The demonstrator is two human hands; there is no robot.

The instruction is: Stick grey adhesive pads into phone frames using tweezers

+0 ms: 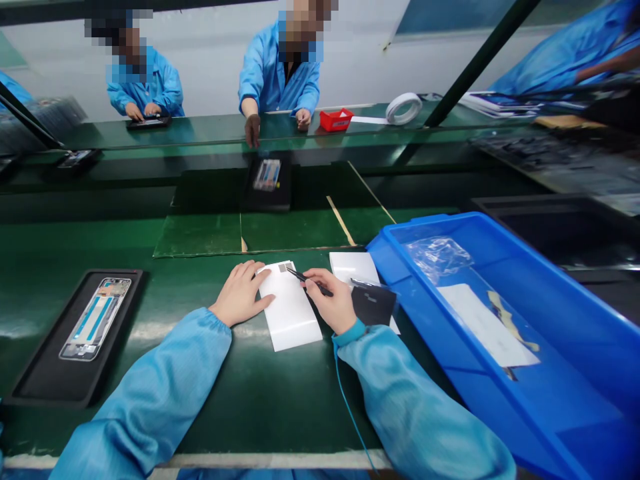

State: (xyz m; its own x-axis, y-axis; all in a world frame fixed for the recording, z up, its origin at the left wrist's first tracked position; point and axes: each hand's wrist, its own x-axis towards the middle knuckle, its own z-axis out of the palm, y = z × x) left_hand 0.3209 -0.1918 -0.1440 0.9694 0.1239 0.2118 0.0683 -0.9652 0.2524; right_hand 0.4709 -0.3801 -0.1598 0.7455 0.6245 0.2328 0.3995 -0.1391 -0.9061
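While your left hand (239,293) rests on the white sheet (293,320) on the green table (210,373), fingers released, your right hand (333,307) holds black tweezers (306,279) in clenched fingers, tips near the sheet's small grey patch (287,267).

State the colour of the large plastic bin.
The large plastic bin is bright blue, clearest in the head view.

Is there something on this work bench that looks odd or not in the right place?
Yes. The green mat patch on the bench looks worn: its edge is ragged and seems to lift. A tan tape strip also lies slanted across it, so it looks repaired.
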